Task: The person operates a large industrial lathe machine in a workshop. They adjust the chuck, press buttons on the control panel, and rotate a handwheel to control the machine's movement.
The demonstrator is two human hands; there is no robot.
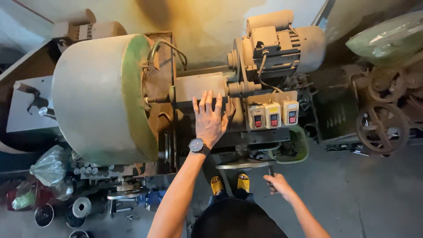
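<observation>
Right now my left hand (209,119) lies flat, fingers spread, on the machine housing (200,88) at twelve o'clock. My right hand (278,185), at four o'clock, is closed around the handwheel handle (269,169). Three switch boxes (273,115) sit untouched at one o'clock; I judge the work barely begun, with the drum (101,97) idle.

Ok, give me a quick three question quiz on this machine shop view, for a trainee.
1. True or false: the left hand lies flat on the machine body.
2. What does the right hand grip: A, the handwheel handle; B, the motor; C, a plastic bag?
3. How many switch boxes sit in a row right of the left hand?

Key: 1 true; 2 A; 3 three.
</observation>
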